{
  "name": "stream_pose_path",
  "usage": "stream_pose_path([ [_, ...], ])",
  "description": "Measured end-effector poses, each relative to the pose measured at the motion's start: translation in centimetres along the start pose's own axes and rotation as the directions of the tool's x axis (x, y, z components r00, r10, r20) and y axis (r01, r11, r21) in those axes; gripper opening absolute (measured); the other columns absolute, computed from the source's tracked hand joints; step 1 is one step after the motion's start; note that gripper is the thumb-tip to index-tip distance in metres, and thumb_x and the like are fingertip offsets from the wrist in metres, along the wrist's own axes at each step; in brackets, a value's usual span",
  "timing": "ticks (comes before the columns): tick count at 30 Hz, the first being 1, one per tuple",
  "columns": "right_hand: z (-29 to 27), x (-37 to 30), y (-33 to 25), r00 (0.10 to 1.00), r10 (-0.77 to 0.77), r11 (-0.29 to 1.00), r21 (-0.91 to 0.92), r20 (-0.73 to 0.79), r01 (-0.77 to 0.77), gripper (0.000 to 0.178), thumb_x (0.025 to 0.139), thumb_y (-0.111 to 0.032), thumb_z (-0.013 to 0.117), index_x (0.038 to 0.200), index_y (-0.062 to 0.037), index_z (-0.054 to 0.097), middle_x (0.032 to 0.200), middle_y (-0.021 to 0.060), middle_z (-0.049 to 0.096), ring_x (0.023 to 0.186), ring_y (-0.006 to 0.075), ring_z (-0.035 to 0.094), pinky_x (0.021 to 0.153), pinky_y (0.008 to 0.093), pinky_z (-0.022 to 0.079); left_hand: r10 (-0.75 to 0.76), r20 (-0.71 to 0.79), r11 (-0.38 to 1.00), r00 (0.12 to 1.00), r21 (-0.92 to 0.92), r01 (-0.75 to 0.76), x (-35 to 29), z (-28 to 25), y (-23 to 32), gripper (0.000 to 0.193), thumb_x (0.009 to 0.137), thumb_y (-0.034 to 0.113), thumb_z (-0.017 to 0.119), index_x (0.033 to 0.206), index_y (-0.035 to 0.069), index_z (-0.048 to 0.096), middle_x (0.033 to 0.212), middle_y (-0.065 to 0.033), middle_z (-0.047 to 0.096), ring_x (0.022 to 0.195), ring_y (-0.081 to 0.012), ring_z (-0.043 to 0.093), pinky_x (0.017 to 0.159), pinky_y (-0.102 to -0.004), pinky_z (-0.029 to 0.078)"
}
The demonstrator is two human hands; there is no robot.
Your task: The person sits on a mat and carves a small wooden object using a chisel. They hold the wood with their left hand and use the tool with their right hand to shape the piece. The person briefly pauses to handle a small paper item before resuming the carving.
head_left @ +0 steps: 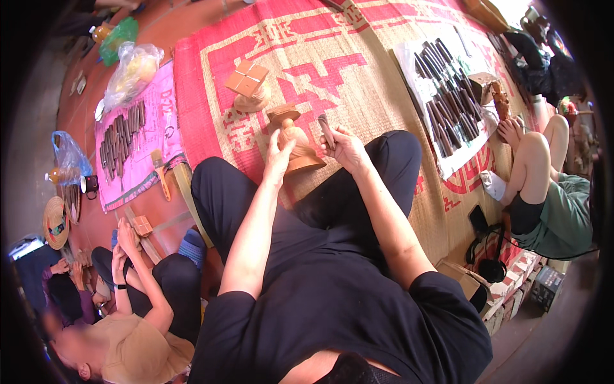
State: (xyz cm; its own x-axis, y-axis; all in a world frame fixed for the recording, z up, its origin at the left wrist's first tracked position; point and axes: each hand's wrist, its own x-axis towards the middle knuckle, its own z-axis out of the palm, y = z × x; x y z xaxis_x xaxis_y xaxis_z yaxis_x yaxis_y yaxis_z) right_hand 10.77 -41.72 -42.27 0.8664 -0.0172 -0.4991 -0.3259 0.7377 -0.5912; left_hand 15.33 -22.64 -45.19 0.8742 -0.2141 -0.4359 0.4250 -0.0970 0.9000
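Observation:
A turned wooden piece point(299, 142) with a flared base and a flat wide top leans between my knees. My left hand point(279, 157) is closed round its left side. My right hand point(347, 148) is closed on a short, slim tool point(325, 123) with a dark end, just right of the wood. Its kind is hard to make out, and its lower part is hidden in my fingers. Just beyond stands a second wooden piece point(252, 100), topped by a square block point(247, 78) with pale crossed lines.
Many dark-handled carving tools point(448, 96) lie on a white cloth at right. Similar tools point(121, 137) rest on a pink cloth point(153, 109) at left, near a brush point(162, 174). People sit at both sides. A red-patterned mat point(358, 38) spreads ahead.

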Motion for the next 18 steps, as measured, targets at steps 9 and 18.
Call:
stream_pose_path([
  [9,0.9,0.3,-0.3,1.0,0.018,0.974,-0.227,-0.014,-0.021,0.018,0.097,-0.023,0.046,0.097,-0.0066,0.054,0.069,0.0025,0.058,0.055,0.0106,0.056,0.053,0.0229,0.046,0.355,-0.13,0.894,0.926,0.337,-0.295,-1.8,0.4,2.1,0.04,0.086,0.023,0.063,0.12,0.007,0.052,0.105,-0.0126,0.06,0.1,-0.0217,0.058,0.086,-0.0328,0.045],
  [18,3.2,-1.3,1.1,0.994,0.013,0.93,-0.367,0.107,0.027,0.021,0.097,-0.027,0.046,0.093,-0.0108,0.058,0.063,-0.0019,0.056,0.05,0.0059,0.05,0.049,0.0188,0.039,0.194,0.155,0.948,0.969,-0.284,-0.144,-2.7,0.2,3.9,0.025,0.092,0.019,0.058,0.114,0.007,0.059,0.092,0.0006,0.061,0.085,-0.0058,0.058,0.075,-0.0207,0.049],
])
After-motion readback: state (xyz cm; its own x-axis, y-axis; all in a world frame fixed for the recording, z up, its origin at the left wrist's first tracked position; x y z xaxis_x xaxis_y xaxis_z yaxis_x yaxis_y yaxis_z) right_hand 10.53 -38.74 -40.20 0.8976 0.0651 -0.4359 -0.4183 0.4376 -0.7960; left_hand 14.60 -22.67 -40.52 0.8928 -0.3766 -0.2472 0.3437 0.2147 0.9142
